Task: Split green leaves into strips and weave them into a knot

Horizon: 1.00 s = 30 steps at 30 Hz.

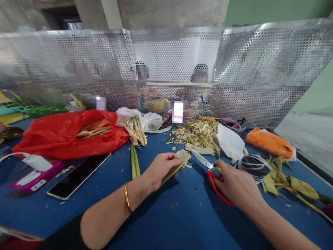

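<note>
My left hand (162, 168) pinches a pale green strip of dried husk or leaf (183, 158) between thumb and fingers, above the blue table. In my right hand (235, 182) is a pair of scissors (212, 173) with red handles, its blades pointing up and left toward the husk strip but apart from it. Behind the blades lies a heap of shredded, dry plant scraps (199, 133). A longer green leaf strip (135, 161) rests on the table left of my left hand.
A red plastic bag (65, 135) with husks, a phone (79, 177) and a purple power strip (36, 180) lie left. To the right are a coil of pale cord (256, 170), an orange packet (270, 142) and more leaves (299, 187). A perforated metal screen (171, 48) stands behind, people beyond it.
</note>
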Tool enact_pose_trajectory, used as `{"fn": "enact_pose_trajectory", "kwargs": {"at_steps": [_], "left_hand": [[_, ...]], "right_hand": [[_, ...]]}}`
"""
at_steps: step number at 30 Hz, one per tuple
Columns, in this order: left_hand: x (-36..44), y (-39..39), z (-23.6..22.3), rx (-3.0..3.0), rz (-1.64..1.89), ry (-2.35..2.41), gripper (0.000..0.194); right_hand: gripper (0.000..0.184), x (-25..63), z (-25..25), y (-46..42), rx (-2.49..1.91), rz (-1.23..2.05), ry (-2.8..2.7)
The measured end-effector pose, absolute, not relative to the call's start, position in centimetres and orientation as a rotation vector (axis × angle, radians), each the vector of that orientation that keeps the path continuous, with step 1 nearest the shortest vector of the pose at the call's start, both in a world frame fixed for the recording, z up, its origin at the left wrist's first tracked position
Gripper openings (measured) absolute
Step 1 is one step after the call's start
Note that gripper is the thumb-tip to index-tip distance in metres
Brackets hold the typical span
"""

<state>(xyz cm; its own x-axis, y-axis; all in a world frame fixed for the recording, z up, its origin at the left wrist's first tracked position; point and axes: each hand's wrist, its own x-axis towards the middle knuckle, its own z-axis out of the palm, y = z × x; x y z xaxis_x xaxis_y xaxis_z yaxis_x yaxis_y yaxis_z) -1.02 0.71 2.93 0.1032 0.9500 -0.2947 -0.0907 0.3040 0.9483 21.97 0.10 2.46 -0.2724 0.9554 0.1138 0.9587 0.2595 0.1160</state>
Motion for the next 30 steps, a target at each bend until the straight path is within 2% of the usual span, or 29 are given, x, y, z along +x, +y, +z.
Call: {"fn": "enact_pose_trajectory", "kwargs": {"at_steps": [15,20,22,27,30], "left_hand": [[-1.3,0.9,2.5,0.883,1.102,1.215,0.024],[-1.3,1.0,2.5,0.933,1.182,1.2,0.022],[-1.1,0.8,2.7,0.927,1.22,1.183,0.021],[-0.4,0.3,2.8,0.949,1.304,1.168,0.021],[0.0,0.0,2.4,0.932,1.286,1.172,0.021]], "right_hand": [[0.03,21.6,2.6,0.2,-1.796,-0.382,-2.731],[0.023,20.3,4.3,0.1,-1.833,-0.416,-2.761],[0.019,19.3,5.2,0.3,-1.716,-0.216,-2.705],[0.033,15.2,4.3,1.1,-1.421,0.673,-2.157],[0.03,13.4,2.2,1.3,-1.328,0.938,-1.899]]}}
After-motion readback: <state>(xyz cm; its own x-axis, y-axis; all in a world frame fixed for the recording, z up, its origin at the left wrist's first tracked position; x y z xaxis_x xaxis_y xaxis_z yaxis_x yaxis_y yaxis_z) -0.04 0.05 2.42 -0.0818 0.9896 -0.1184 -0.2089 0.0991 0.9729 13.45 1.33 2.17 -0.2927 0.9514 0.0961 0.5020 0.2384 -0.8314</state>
